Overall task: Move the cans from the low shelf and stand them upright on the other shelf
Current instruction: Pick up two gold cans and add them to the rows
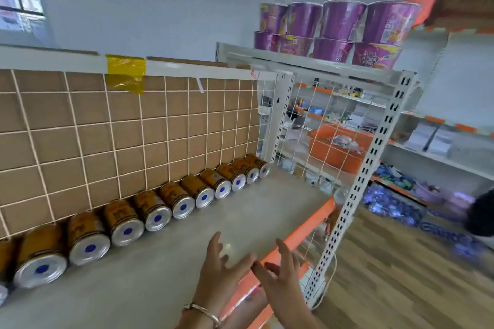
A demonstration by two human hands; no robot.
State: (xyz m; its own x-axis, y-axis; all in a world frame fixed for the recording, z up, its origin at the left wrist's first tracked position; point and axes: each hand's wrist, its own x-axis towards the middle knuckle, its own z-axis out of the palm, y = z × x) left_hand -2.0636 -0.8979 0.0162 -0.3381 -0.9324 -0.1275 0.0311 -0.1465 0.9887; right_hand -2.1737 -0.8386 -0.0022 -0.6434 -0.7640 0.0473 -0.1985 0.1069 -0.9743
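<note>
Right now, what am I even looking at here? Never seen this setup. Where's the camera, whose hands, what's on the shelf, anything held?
There is no robot. A person wears one wide-angle camera on the head, looking forward and down, so this single picture is their own view and straight lines bend at the edges. The left hand, with a bracelet at the wrist, and the right hand are both open with spread fingers and hold nothing. They hover over the shelf, near its orange front edge. A row of cans lies on its side along the wire grid back, silver ends facing the camera. Purple tubs are stacked on the top shelf.
</note>
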